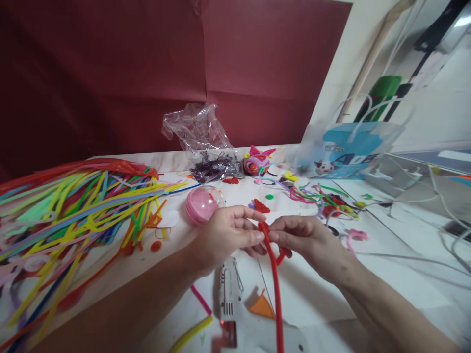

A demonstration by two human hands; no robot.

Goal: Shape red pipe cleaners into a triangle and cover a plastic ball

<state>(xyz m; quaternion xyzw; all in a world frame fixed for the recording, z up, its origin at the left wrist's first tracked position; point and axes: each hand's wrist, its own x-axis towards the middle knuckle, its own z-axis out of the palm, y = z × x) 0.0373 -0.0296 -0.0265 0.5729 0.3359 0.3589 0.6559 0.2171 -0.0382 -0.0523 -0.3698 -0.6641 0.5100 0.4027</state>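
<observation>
Between my two hands is a red pipe cleaner (276,294), bent near its upper end, its long part hanging toward the table's front. My left hand (235,230) pinches the bent end from the left, thumb and fingers closed. From the right, my right hand (305,240) grips the same bend between thumb and forefinger; a short red end sticks out below its fingers. Under the hands lies a white hot glue gun (230,289) with a small red light. Beside it rests an orange triangular piece (263,306). A pink and clear plastic ball (202,203) sits behind my left hand.
A large pile of colourful pipe cleaners (84,206) covers the left side. At the back are a clear plastic bag (198,130), a decorated ball figure (257,162) and a blue-and-white carrier bag (349,152). Coiled scraps (334,203) and white cables (437,196) lie right.
</observation>
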